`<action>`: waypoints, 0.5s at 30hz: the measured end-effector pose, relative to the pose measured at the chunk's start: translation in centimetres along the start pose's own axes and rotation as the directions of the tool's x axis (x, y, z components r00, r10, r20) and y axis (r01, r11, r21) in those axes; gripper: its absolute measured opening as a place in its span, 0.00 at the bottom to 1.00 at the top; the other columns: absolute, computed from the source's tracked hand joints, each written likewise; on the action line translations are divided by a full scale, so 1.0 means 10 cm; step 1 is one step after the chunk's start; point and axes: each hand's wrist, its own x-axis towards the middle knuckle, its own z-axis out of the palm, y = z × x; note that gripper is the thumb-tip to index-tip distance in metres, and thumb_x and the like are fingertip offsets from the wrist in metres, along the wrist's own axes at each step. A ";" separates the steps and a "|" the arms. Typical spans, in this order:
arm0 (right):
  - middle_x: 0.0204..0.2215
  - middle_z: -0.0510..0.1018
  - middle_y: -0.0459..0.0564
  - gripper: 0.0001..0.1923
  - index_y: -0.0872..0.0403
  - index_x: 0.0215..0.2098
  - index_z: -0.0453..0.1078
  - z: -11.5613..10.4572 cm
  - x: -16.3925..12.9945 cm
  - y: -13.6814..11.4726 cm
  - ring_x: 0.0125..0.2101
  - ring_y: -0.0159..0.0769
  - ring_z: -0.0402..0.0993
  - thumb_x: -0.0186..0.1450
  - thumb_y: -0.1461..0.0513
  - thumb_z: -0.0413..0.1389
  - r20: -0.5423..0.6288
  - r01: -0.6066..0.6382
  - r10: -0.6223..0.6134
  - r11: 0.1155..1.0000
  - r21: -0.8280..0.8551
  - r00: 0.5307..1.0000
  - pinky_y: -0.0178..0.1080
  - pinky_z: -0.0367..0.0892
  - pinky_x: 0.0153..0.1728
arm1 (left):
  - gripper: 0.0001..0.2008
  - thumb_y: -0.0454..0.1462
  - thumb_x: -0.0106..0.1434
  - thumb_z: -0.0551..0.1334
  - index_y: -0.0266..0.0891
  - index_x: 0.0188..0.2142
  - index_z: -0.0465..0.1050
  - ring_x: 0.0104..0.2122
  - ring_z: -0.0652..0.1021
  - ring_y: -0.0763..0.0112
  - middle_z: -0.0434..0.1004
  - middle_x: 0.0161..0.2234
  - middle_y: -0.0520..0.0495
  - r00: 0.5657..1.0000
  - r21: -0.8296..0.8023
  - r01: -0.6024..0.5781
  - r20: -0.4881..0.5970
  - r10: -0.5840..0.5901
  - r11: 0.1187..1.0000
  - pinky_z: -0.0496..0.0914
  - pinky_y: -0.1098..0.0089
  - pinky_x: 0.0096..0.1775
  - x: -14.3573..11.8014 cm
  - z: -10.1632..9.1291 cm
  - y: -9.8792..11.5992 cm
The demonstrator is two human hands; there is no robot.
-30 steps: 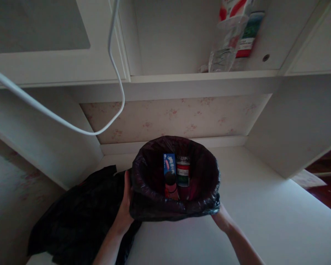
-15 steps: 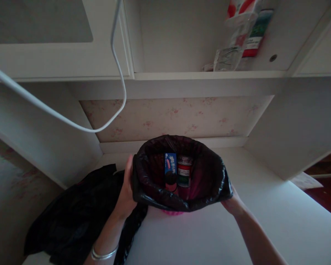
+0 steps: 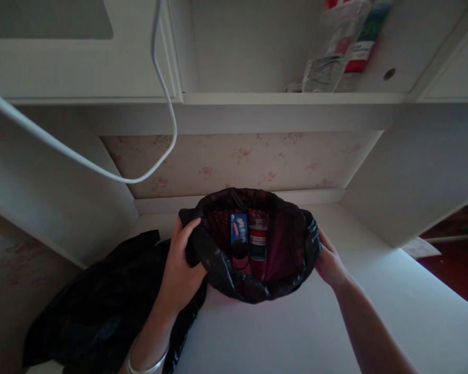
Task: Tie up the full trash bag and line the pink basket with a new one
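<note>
- You're at the step of working the black bin liner [image 3: 234, 280] at its mouth: it lines a small bin whose pink inside [image 3: 278, 249] shows through the opening, and the whole thing stands on the white table [image 3: 296, 332], toward its back edge.
- Your left hand [image 3: 181, 265] is closed around the liner's left rim, thumb hooked over the top and fingers bunching the plastic.
- Your right hand [image 3: 329, 262] lies against the liner's right side with fingers loosely spread; whether it actually pinches the plastic I cannot tell, since the fingertips are hidden by the bag.
- Inside the liner stand a blue snack box [image 3: 239, 231], a red-and-green can [image 3: 258, 241] just right of it, and a dark-capped bottle [image 3: 241, 254] in front of the box.
- As I judge it, the next move calls for an even grip on both sides of the rim, so the plastic moves without tipping the things inside or tearing.
- Left of the liner, a heap of loose black plastic [image 3: 97, 306] lies partly under your left forearm.
- Behind the liner runs floral wallpaper [image 3: 237, 161]; above it, a white shelf [image 3: 288, 98] carries a clear plastic bottle [image 3: 327, 57].
- A white cable [image 3: 101, 174] hangs above and to the left of the liner.
- The light is dim; dark wooden floor [image 3: 456, 265] shows far to the right of the liner.
</note>
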 end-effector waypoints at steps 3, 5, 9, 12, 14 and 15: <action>0.56 0.82 0.48 0.31 0.41 0.55 0.77 -0.06 -0.22 0.18 0.63 0.54 0.71 0.57 0.42 0.69 -0.097 -0.038 0.040 0.999 0.022 0.994 0.53 0.71 0.61 | 0.28 0.43 0.61 0.73 0.48 0.59 0.72 0.70 0.63 0.49 0.62 0.70 0.44 0.974 -0.085 0.061 -0.211 -0.078 0.995 0.55 0.52 0.71 -0.18 -0.04 -0.03; 0.53 0.84 0.47 0.27 0.40 0.53 0.77 -0.11 -0.41 0.27 0.58 0.53 0.76 0.58 0.42 0.68 -0.138 -0.079 0.087 0.995 0.062 0.987 0.53 0.73 0.58 | 0.27 0.46 0.60 0.74 0.47 0.56 0.73 0.64 0.72 0.51 0.70 0.64 0.43 0.945 -0.175 0.151 -0.263 -0.194 0.973 0.65 0.54 0.66 -0.34 -0.04 -0.01; 0.42 0.87 0.48 0.19 0.40 0.44 0.81 -0.09 -0.73 0.27 0.43 0.49 0.83 0.66 0.41 0.59 -0.014 -0.098 0.101 0.982 0.160 0.995 0.52 0.78 0.46 | 0.29 0.48 0.54 0.77 0.47 0.52 0.72 0.45 0.82 0.61 0.81 0.47 0.46 0.916 -0.266 0.247 -0.250 -0.314 0.932 0.78 0.64 0.48 -0.66 0.02 0.08; 0.34 0.87 0.52 0.22 0.45 0.37 0.84 0.00 -0.80 0.15 0.33 0.46 0.81 0.65 0.39 0.59 0.095 -0.110 0.095 0.978 0.177 0.991 0.47 0.78 0.36 | 0.32 0.49 0.57 0.76 0.51 0.57 0.66 0.36 0.83 0.64 0.83 0.42 0.48 0.925 -0.332 0.264 -0.179 -0.335 0.906 0.79 0.66 0.39 -0.78 0.06 0.16; 0.29 0.85 0.51 0.19 0.48 0.32 0.84 0.08 -0.78 0.07 0.30 0.41 0.79 0.63 0.43 0.64 0.085 -0.130 0.118 0.979 0.156 0.989 0.42 0.76 0.33 | 0.32 0.50 0.61 0.73 0.53 0.61 0.64 0.32 0.82 0.66 0.84 0.37 0.51 0.925 -0.362 0.273 -0.155 -0.346 0.891 0.79 0.68 0.36 -0.79 0.05 0.19; 0.27 0.83 0.50 0.17 0.50 0.30 0.83 0.11 -0.77 0.05 0.28 0.39 0.77 0.62 0.45 0.67 0.069 -0.143 0.134 0.978 0.150 0.989 0.41 0.76 0.32 | 0.31 0.50 0.63 0.71 0.52 0.61 0.65 0.31 0.82 0.67 0.83 0.35 0.52 0.923 -0.358 0.282 -0.152 -0.353 0.890 0.78 0.69 0.36 -0.78 0.03 0.20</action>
